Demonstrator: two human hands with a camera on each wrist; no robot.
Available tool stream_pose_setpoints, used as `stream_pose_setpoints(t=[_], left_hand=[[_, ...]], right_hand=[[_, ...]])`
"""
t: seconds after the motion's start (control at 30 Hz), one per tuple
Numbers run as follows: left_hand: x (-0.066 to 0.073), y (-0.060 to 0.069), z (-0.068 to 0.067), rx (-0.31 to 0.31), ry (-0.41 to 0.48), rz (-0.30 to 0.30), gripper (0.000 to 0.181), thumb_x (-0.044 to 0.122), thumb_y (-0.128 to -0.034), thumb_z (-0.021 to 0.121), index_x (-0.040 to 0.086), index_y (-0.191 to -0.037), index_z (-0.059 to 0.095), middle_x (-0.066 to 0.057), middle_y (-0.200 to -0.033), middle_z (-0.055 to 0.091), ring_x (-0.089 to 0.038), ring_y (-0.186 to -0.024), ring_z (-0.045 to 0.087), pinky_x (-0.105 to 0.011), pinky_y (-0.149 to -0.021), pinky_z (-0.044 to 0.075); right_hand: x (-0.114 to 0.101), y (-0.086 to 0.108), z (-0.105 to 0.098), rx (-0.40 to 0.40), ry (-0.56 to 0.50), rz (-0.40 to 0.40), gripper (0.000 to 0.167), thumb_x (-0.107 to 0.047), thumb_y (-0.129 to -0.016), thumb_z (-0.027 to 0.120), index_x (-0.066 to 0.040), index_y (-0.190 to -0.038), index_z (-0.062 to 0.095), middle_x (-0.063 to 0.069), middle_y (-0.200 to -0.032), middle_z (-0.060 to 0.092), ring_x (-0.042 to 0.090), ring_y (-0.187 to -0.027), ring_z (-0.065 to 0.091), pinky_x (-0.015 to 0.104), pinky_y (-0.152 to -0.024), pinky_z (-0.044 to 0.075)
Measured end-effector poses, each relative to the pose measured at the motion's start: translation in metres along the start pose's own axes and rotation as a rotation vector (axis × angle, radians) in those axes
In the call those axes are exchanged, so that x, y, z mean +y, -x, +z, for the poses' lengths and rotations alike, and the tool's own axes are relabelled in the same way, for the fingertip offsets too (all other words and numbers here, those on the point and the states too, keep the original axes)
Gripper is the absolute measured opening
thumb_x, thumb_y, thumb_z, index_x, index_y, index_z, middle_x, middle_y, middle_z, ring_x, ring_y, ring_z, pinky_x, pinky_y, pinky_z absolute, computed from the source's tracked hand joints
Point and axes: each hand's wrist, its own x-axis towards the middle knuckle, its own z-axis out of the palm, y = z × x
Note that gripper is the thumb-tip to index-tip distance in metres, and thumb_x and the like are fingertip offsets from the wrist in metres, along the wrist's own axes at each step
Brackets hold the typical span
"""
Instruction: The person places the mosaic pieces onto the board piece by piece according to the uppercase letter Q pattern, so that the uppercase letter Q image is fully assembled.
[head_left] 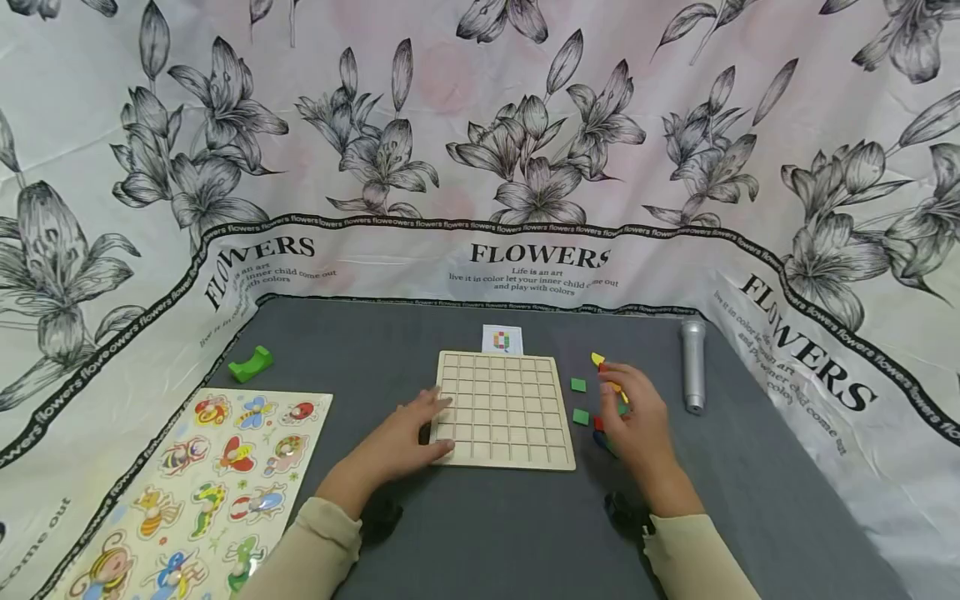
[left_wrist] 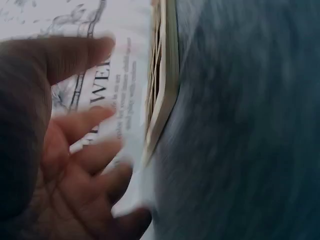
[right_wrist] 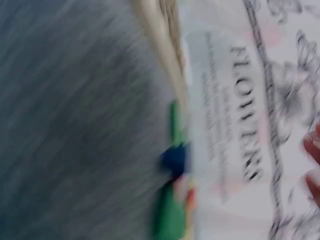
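Note:
A light wooden board (head_left: 506, 408) with a grid of square recesses lies on the grey table. At its left edge my left hand (head_left: 405, 437) has its fingers loosely spread; in the left wrist view they are spread beside the board's edge with nothing between them. My right hand (head_left: 637, 421) hovers over small coloured pieces right of the board, partly covering them. Among these are a green square (head_left: 581, 417), a yellow piece (head_left: 597, 359), a red piece (head_left: 598, 423) and a blue piece (right_wrist: 175, 160). Its fingertips (right_wrist: 313, 145) show blurred and apart in the right wrist view.
A small card (head_left: 502, 339) with a coloured pattern lies behind the board. To the left are a sheet of insect pictures (head_left: 225, 483) and a green curved block (head_left: 251, 365). A grey cylinder (head_left: 693, 367) lies at the right. Flower-printed cloth (head_left: 397, 267) surrounds the table.

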Motion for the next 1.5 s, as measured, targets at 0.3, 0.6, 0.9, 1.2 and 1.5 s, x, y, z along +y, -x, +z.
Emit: stream_pose_setpoints(t=[0.3, 0.6, 0.9, 1.2, 1.5], left_hand=[[-0.007, -0.004, 0.003, -0.072, 0.066, 0.049, 0.062, 0.027, -0.0982, 0.083, 0.004, -0.153, 0.064, -0.019, -0.170, 0.047, -0.045, -0.161, 0.038, -0.066, -0.135, 0.023], [-0.007, -0.005, 0.008, -0.080, 0.075, 0.040, 0.062, 0.026, -0.0970, 0.085, 0.007, -0.152, 0.065, -0.017, -0.170, 0.048, -0.043, -0.161, 0.040, -0.066, -0.136, 0.022], [-0.006, -0.006, 0.009, -0.068, 0.093, 0.037, 0.060, 0.023, -0.0973, 0.084, 0.007, -0.152, 0.066, -0.016, -0.170, 0.048, -0.042, -0.161, 0.039, -0.065, -0.136, 0.021], [-0.007, -0.003, 0.007, -0.065, 0.096, 0.027, 0.060, 0.024, -0.0973, 0.084, 0.007, -0.152, 0.065, -0.016, -0.171, 0.047, -0.041, -0.162, 0.038, -0.066, -0.136, 0.020], [-0.007, -0.004, 0.007, -0.069, 0.101, 0.025, 0.060, 0.024, -0.0975, 0.084, 0.008, -0.152, 0.066, -0.015, -0.171, 0.047, -0.041, -0.163, 0.038, -0.065, -0.137, 0.020]], right_hand=[[0.018, -0.073, -0.009, -0.173, 0.090, 0.156, 0.024, -0.011, -0.109, 0.058, 0.003, -0.120, 0.075, 0.021, -0.115, 0.072, 0.034, -0.097, 0.069, 0.042, -0.078, 0.059], [0.085, -0.105, 0.022, -0.804, 0.264, 0.513, 0.037, -0.025, -0.111, 0.059, 0.010, -0.118, 0.070, 0.025, -0.102, 0.066, 0.031, -0.081, 0.063, 0.040, -0.070, 0.054], [0.081, -0.099, 0.034, -0.723, 0.317, 0.538, 0.033, -0.018, -0.110, 0.062, 0.009, -0.128, 0.071, 0.026, -0.113, 0.070, 0.034, -0.087, 0.066, 0.051, -0.080, 0.058], [0.055, -0.106, 0.058, -0.613, 0.186, 0.381, 0.024, -0.014, -0.111, 0.062, 0.003, -0.127, 0.069, 0.025, -0.112, 0.069, 0.035, -0.090, 0.065, 0.048, -0.076, 0.055], [-0.014, -0.107, 0.118, -0.700, -0.159, 0.318, 0.025, -0.014, -0.113, 0.060, -0.008, -0.132, 0.074, 0.016, -0.118, 0.073, 0.025, -0.089, 0.066, 0.039, -0.073, 0.054]])
